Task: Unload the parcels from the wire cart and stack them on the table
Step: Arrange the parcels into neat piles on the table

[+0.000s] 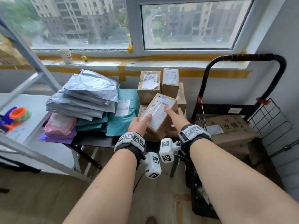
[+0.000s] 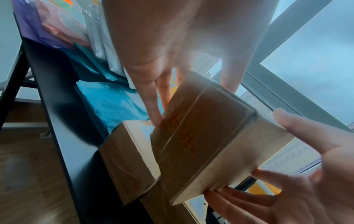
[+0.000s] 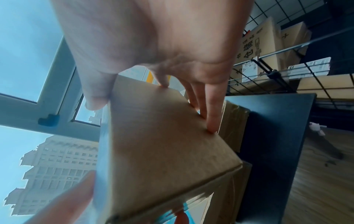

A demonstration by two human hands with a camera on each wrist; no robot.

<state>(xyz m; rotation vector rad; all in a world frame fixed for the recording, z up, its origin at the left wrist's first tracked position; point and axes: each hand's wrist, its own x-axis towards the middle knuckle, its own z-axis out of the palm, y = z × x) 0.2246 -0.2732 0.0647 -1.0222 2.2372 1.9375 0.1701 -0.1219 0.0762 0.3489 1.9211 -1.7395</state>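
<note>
A small cardboard box (image 1: 160, 113) with a white label is held tilted between both hands, over the right end of the black table (image 1: 97, 140). My left hand (image 1: 143, 121) grips its near left end, thumb on the label and fingers (image 2: 153, 106) down the side. My right hand (image 1: 174, 114) grips the right side, fingers (image 3: 212, 115) pressed along an edge. Just under it lie more brown boxes (image 2: 130, 159), with two upright ones (image 1: 150, 86) behind. The wire cart (image 1: 275, 120) stands to the right and holds a large carton (image 1: 231, 128).
Grey mailers (image 1: 87, 97), teal mailers (image 1: 124, 110) and pink and purple ones (image 1: 59, 123) fill the table's left and middle. A white metal rack (image 1: 32, 62) with tape rolls (image 1: 20, 113) stands at the left. A mug (image 1: 66, 56) sits on the windowsill.
</note>
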